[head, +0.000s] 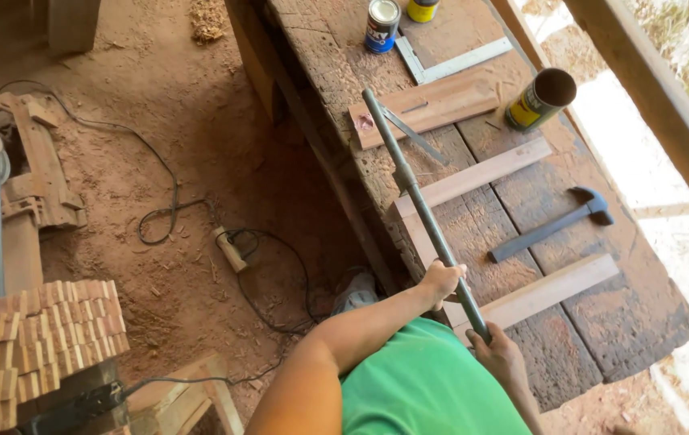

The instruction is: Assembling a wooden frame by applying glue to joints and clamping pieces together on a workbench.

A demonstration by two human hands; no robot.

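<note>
Left hand [441, 282] and right hand [496, 345] gripping long clamp bar [419, 205], yellow can [539, 99] (open, contents unseen) tipped on workbench [602, 338]

Worn workbench [602, 338]: hammer [554, 225], planks [550, 290], cans [539, 98]

Three cans [382, 24], one hammer [554, 225], one metal square [449, 63], one pipe [421, 209]

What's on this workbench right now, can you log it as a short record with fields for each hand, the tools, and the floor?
left hand: left hand grips the long metal bar partway up
right hand: right hand holds the bar's near end
bar position: lies lengthwise over a wooden frame on the workbench
tools: hammer, metal square
containers: three cans, one yellow can tipped on its side
floor: cable, stacked wood pieces
</note>
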